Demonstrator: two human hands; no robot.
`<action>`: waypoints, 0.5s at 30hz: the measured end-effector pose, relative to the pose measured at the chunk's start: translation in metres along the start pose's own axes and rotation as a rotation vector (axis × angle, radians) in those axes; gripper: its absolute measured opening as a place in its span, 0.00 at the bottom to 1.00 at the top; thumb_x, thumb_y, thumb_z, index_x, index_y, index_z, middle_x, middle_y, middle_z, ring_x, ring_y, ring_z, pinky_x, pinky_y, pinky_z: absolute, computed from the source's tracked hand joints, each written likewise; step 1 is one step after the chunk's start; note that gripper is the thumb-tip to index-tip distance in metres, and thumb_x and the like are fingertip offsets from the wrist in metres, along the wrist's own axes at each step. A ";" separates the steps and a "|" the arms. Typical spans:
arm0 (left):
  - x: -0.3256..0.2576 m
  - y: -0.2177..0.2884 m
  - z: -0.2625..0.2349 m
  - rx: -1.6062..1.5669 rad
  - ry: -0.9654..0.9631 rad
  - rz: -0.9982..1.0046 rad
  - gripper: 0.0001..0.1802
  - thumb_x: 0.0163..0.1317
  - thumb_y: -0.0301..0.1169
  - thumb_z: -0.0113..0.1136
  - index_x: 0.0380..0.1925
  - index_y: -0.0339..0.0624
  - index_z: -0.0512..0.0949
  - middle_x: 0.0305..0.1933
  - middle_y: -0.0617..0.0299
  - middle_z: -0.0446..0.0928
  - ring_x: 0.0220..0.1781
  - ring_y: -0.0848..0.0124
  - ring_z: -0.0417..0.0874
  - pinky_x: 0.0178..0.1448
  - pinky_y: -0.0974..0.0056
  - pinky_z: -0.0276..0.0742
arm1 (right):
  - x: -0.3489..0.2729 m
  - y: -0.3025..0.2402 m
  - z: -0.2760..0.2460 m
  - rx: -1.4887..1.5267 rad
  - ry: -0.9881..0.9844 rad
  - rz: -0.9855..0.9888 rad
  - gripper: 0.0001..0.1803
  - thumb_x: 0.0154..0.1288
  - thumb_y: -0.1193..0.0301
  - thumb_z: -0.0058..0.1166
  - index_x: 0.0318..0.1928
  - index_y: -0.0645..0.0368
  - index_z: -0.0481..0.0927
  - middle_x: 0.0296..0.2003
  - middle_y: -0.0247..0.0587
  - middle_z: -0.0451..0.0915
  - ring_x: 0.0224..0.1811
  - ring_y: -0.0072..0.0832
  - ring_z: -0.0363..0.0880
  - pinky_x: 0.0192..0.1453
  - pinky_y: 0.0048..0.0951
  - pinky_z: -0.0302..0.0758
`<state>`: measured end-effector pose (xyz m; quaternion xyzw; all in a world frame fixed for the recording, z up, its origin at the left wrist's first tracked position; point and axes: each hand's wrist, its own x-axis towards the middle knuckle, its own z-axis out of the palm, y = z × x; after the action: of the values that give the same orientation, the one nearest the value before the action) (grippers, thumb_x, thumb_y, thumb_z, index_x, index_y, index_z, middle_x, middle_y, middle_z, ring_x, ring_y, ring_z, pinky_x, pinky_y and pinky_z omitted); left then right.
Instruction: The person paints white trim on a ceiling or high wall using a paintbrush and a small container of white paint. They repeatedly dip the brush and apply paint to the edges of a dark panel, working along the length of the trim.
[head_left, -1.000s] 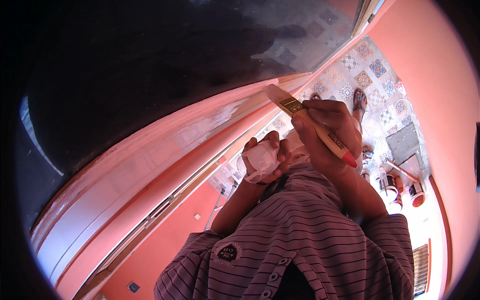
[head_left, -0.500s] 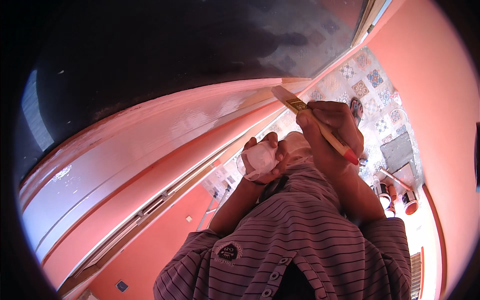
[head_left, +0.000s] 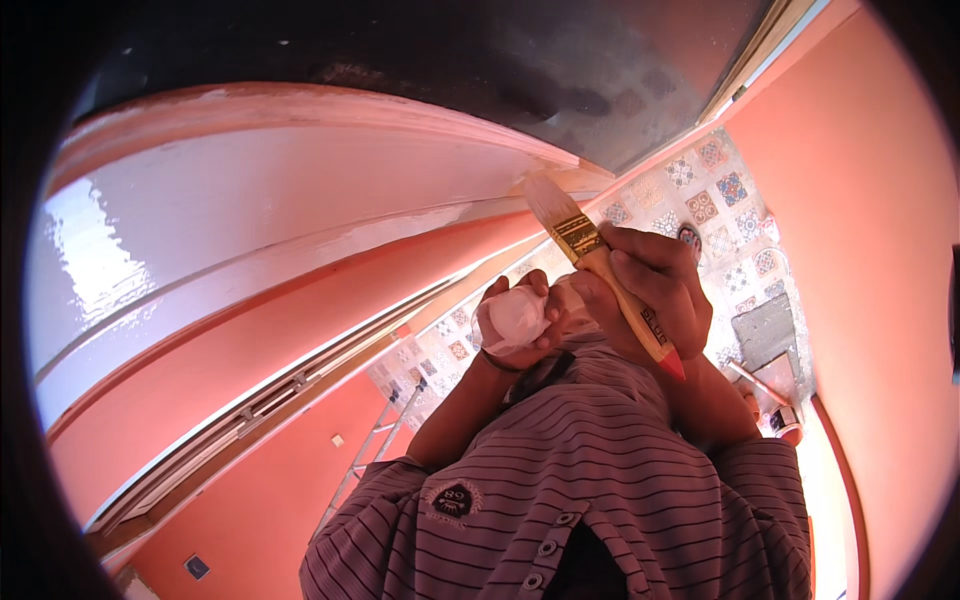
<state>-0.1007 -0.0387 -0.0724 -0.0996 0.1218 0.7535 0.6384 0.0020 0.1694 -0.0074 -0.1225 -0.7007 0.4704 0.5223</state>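
A: What is seen at the far left?

B: A broad moulded cornice [head_left: 300,230] is seen curving across the scene, glossy pale pink above and deeper salmon below, with a dark ceiling panel [head_left: 480,50] beyond it. Lower left, a salmon wall [head_left: 270,480] and the rails of a ladder [head_left: 365,455] are visible.

A: And the left hand?

B: The left hand [head_left: 515,320] is closed around a small pale container [head_left: 512,318], whitish and rounded, held just above the striped shirt [head_left: 570,480]. The fingers are curled about it; what it holds inside cannot be told.

A: How is the brush described?

B: A flat paintbrush [head_left: 600,275] is gripped by the right hand [head_left: 650,300], just right of the container. Its bristles are pale and wedge-shaped, a brassy metal ferrule sits beneath them, and the wooden handle is light tan with a red tip pointing down towards the shirt. The handle is wrapped by closed fingers, thumb laid along it. The bristle tip is raised near the lower edge of the cornice; whether it touches cannot be told.

A: What lies to the right?

B: A patterned tile floor [head_left: 720,210] is seen far below, with a grey mat [head_left: 765,335] and a small can [head_left: 785,420] on it. A plain salmon wall [head_left: 880,250] fills the right side.
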 end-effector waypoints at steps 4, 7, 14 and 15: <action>-0.005 -0.012 0.001 -0.040 -0.012 0.088 0.33 0.80 0.60 0.46 0.56 0.38 0.77 0.46 0.44 0.79 0.33 0.57 0.82 0.35 0.60 0.81 | -0.002 0.007 0.000 -0.077 -0.150 -0.055 0.25 0.58 0.77 0.82 0.51 0.66 0.79 0.50 0.57 0.86 0.48 0.41 0.91 0.48 0.32 0.90; -0.006 -0.026 0.000 -0.014 -0.063 0.185 0.32 0.81 0.58 0.46 0.57 0.37 0.77 0.47 0.45 0.78 0.34 0.57 0.80 0.34 0.61 0.80 | -0.003 0.025 -0.009 -0.033 -0.244 -0.090 0.26 0.54 0.80 0.82 0.52 0.65 0.83 0.48 0.53 0.87 0.46 0.39 0.91 0.46 0.32 0.90; -0.012 -0.104 -0.007 -0.136 -0.066 0.473 0.33 0.81 0.58 0.48 0.59 0.37 0.80 0.49 0.44 0.79 0.36 0.56 0.79 0.27 0.67 0.76 | 0.033 0.065 -0.034 -0.040 -0.640 -0.168 0.20 0.65 0.73 0.75 0.56 0.56 0.84 0.46 0.44 0.86 0.41 0.43 0.90 0.38 0.39 0.87; -0.012 -0.117 -0.008 -0.156 -0.065 0.511 0.33 0.81 0.58 0.48 0.59 0.37 0.80 0.49 0.44 0.79 0.36 0.55 0.80 0.26 0.67 0.76 | 0.043 0.070 -0.032 -0.041 -0.699 -0.211 0.20 0.65 0.74 0.74 0.56 0.56 0.84 0.46 0.45 0.85 0.41 0.43 0.90 0.38 0.39 0.86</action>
<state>0.0164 -0.0338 -0.0826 -0.0902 0.0638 0.9000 0.4216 -0.0118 0.2515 -0.0361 0.1080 -0.8550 0.4132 0.2942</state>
